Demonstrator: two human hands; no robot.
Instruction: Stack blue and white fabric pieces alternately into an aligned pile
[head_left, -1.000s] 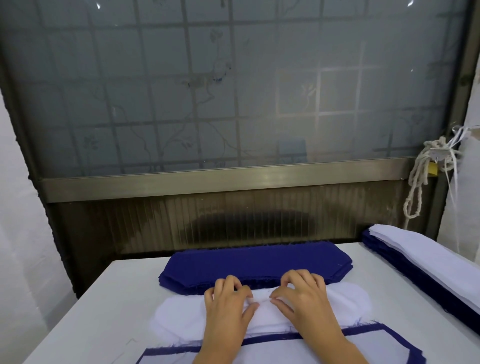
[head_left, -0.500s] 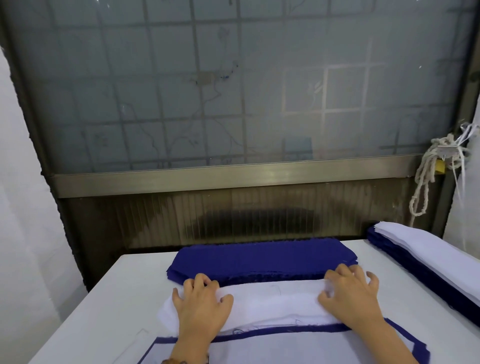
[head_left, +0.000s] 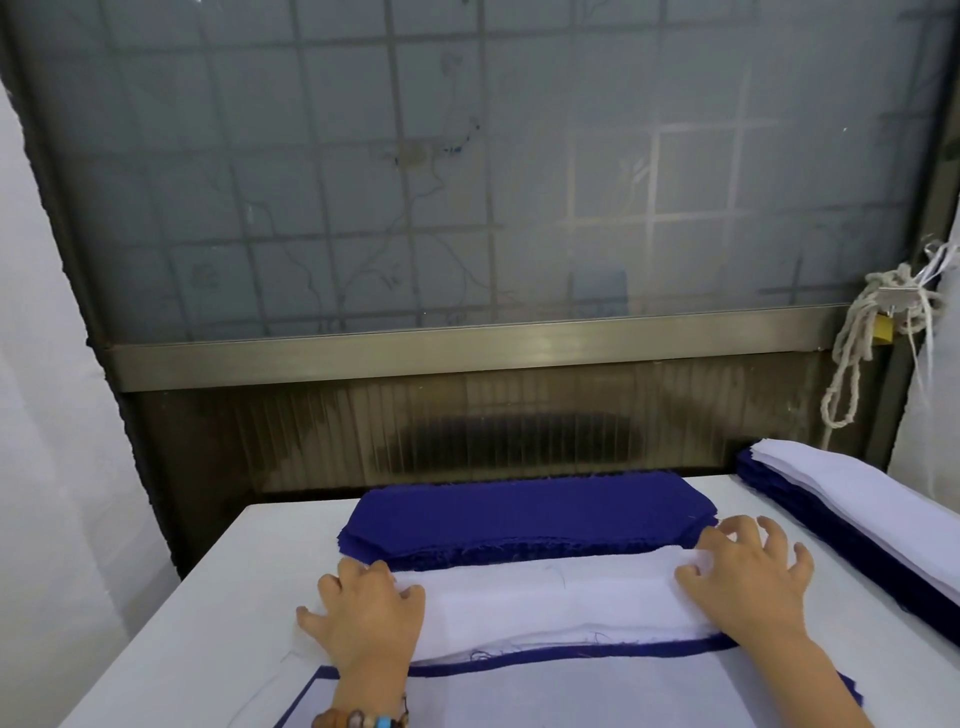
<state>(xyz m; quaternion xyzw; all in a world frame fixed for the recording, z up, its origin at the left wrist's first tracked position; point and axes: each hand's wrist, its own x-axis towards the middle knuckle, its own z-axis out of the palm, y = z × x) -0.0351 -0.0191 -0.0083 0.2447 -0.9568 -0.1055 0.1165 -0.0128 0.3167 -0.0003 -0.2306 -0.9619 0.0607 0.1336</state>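
- White pile (head_left: 545, 603) lies across the middle of the table (head_left: 208, 597), long side running left to right
- Left hand (head_left: 369, 618) rests on the pile's left end, fingers bent over the far edge and thumb on top; whether it pinches a layer, I cannot tell
- Right hand (head_left: 748, 582) sits on the right end, not gripping: fingers spread and arched, tips pressing the cloth
- Blue pile (head_left: 524, 512) lies just behind the white one, touching its far edge, with frayed threads along the near side
- Mixed pile (head_left: 571, 696) lies nearest the person, white on top with a blue rim showing; the white pile's near edge overlaps it
- Side stack (head_left: 857, 499) of blue and white layers lies along the table's right edge, near the right hand but apart from it
- Bead bracelet (head_left: 358, 719) circles the left wrist
- Frosted window (head_left: 467, 182) with a metal rail (head_left: 467, 353) stands behind the table
- Rope (head_left: 852, 364) hangs knotted at the window's right side
- White curtain (head_left: 52, 415) hangs on the left
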